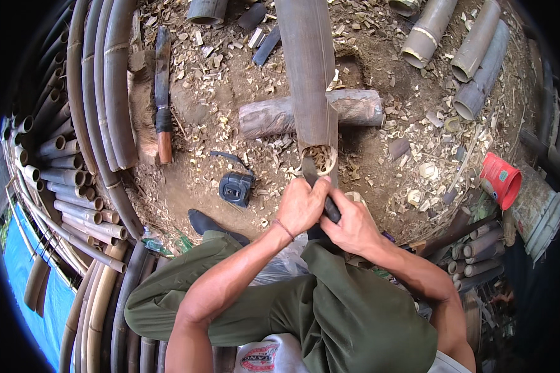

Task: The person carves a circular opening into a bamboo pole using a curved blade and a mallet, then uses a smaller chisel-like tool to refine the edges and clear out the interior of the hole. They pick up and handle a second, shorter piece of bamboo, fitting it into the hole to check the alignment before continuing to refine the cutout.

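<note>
A thick brown bamboo pole [306, 68] runs away from me, resting across a short log [264, 119] on the ground. Its near end is cut open, with pale shavings inside the rim. A knife [331, 210] has its dark blade against the left side of that opening. My right hand [353, 229] is closed round the black handle. My left hand [302, 206] is closed at the base of the blade, close against the bamboo's end, its thumb meeting the right hand; its fingertips are partly hidden.
Left of the log lie a black tape measure [235, 188] and a long knife with a wooden handle [163, 133]. Bamboo poles [119, 81] are stacked along the left. Cut bamboo pieces [476, 43] and a red bucket [499, 180] are at right. Chips litter the dirt.
</note>
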